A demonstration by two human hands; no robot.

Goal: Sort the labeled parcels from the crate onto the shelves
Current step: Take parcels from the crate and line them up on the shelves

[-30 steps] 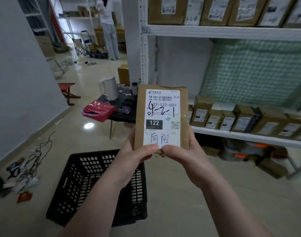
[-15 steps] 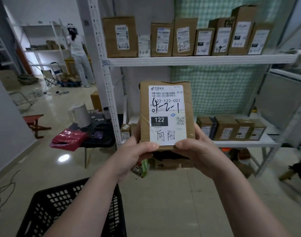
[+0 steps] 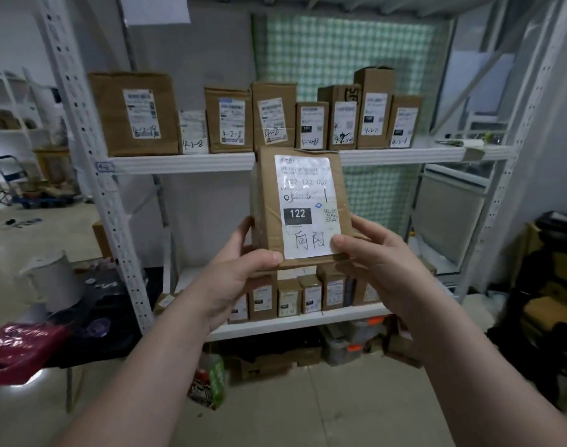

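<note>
Both hands pinch the labeled parcel point(image 3: 300, 208) at its lower corners: left hand point(image 3: 234, 279) thumb on the front, fingers behind; right hand point(image 3: 382, 266) likewise. Parcel upright at frame centre, label toward the camera, probably to read its code. Behind it, the upper shelf point(image 3: 185, 162) carries a row of boxes point(image 3: 230, 119) marked 4-2; likely destination.
</note>
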